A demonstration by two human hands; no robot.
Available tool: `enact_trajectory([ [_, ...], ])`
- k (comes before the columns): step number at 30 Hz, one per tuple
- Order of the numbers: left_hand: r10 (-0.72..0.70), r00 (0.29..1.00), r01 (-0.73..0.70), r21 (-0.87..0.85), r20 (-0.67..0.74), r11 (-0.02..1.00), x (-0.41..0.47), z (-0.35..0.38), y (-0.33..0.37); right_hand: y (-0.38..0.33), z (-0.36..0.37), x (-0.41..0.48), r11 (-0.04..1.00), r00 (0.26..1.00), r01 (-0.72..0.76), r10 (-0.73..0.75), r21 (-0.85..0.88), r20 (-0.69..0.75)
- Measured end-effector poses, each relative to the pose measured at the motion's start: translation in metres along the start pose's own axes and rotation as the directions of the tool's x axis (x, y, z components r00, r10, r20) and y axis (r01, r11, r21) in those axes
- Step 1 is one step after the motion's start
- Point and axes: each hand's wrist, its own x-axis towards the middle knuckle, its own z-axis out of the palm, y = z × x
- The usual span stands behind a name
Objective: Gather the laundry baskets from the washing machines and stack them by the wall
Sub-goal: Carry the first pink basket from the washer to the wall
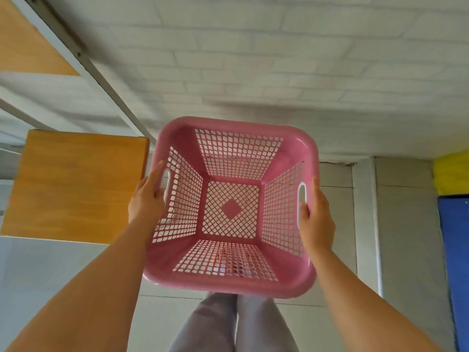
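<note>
Wood-toned tabletop (76, 186) lies at the left. Next, the left hand (146, 201) grips the pink basket (229, 283) at its left handle slot, the right hand (317, 219) at the right slot. Carried in the air before the white brick wall (253, 59), the empty basket looks light and stiff; the rim slots seem the surest hold.

Left hand (146, 199) fingertips go through the basket (228, 283) handle slot, hidden behind the rim. Right hand (316, 219) same, only the fingertips show in its slot. Both forearms cut off at bottom edge. Floor under the basket mostly blocked. Legs (233, 323) cropped below the grip.
</note>
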Motion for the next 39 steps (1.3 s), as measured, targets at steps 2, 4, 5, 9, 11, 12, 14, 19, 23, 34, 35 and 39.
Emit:
enact_trajectory([
  [2, -0.007, 1.0, 0.007, -0.013, -0.017, 1.0, 0.015, 0.016, -0.006, 0.003, 0.02, 0.013, 1.0, 1.0, -0.008, 0.008, 0.006, -0.001],
  [4, -0.008, 0.999, 0.007, -0.036, -0.036, 0.999, 0.029, 0.034, -0.013, 0.011, 0.041, 0.025, 1.0, 1.0, -0.001, 0.001, 0.006, -0.017],
  [5, -0.012, 0.999, 0.01, -0.044, -0.047, 0.999, 0.035, 0.043, -0.017, 0.015, 0.051, 0.032, 1.0, 1.0, 0.006, -0.005, 0.001, -0.024],
  [9, 0.002, 0.998, -0.006, -0.053, -0.066, 0.999, 0.058, 0.075, -0.034, 0.03, 0.089, 0.052, 0.999, 0.999, 0.034, -0.034, -0.009, -0.025],
  [11, 0.005, 0.998, -0.009, -0.062, -0.068, 0.998, 0.067, 0.088, -0.043, 0.035, 0.107, 0.06, 0.998, 0.997, 0.061, -0.061, -0.012, -0.035],
  [12, 0.001, 0.998, -0.005, -0.059, -0.069, 0.998, 0.072, 0.094, -0.047, 0.036, 0.114, 0.064, 0.998, 0.997, 0.066, -0.066, -0.016, -0.043],
  [14, -0.009, 0.998, 0.005, -0.065, -0.066, 0.998, 0.083, 0.103, -0.054, 0.037, 0.126, 0.071, 0.998, 0.997, 0.055, -0.056, -0.021, -0.052],
  [19, 0.01, 0.999, -0.012, -0.058, -0.04, 0.998, 0.106, 0.117, -0.066, 0.035, 0.146, 0.082, 0.997, 0.994, 0.066, -0.07, -0.042, -0.089],
  [23, 0.036, 0.999, -0.036, -0.004, -0.032, 0.999, 0.109, 0.122, -0.068, 0.039, 0.151, 0.082, 0.993, 0.995, 0.065, -0.072, -0.1, -0.071],
  [34, -0.074, 0.992, 0.037, 0.315, 0.105, 0.948, 0.092, 0.117, -0.051, 0.007, 0.123, 0.068, 0.938, 0.996, 0.032, -0.002, -0.345, 0.086],
  [35, -0.077, 0.988, 0.031, 0.32, 0.131, 0.947, 0.088, 0.114, -0.049, 0.004, 0.117, 0.063, 0.933, 0.994, 0.045, -0.006, -0.358, 0.11],
  [39, -0.022, 0.975, -0.053, 0.328, 0.222, 0.943, 0.065, 0.096, -0.036, -0.01, 0.088, 0.034, 0.92, 0.981, 0.091, -0.016, -0.382, 0.195],
])
